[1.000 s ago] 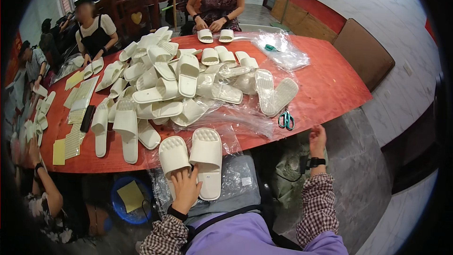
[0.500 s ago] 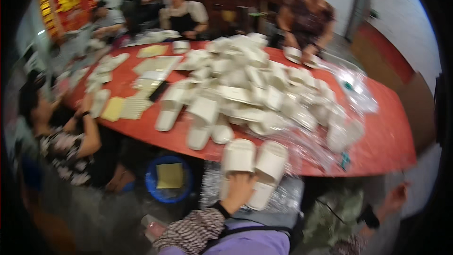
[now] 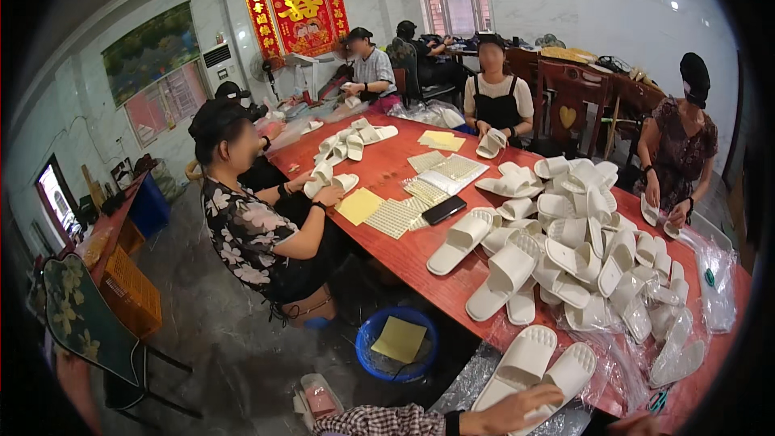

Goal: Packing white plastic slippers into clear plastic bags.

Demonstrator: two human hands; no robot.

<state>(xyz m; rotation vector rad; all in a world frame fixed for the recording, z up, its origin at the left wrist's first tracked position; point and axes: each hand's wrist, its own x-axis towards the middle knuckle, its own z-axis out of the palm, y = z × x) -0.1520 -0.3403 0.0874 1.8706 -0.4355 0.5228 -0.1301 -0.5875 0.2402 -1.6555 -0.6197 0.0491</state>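
Note:
A pair of cream slippers stands at the near table edge, low on the right: a left slipper (image 3: pixel 523 355) and a right slipper (image 3: pixel 575 367) side by side. My left hand (image 3: pixel 508 413) reaches across the lower part of the right one. Its fingers are stretched out and not wrapped around it; a black band is at the wrist, below a checked sleeve. At the bottom rim, near teal-handled scissors (image 3: pixel 659 400), a dark, cut-off shape looks like my right hand (image 3: pixel 636 425); its fingers cannot be made out. Clear plastic film lies beside the pair.
Beyond the pair, a heap of cream slippers (image 3: pixel 593 250) covers the right of the red table (image 3: pixel 379 194). A black phone (image 3: pixel 444 210) and sticker sheets (image 3: pixel 391 218) lie mid-table. A blue bin (image 3: pixel 367 359) stands on the floor. Several people sit around handling slippers.
The view has swung left, so the pair appears lower and farther right. My left hand has moved from the left slipper to the right one. My right hand has dropped largely out of sight.

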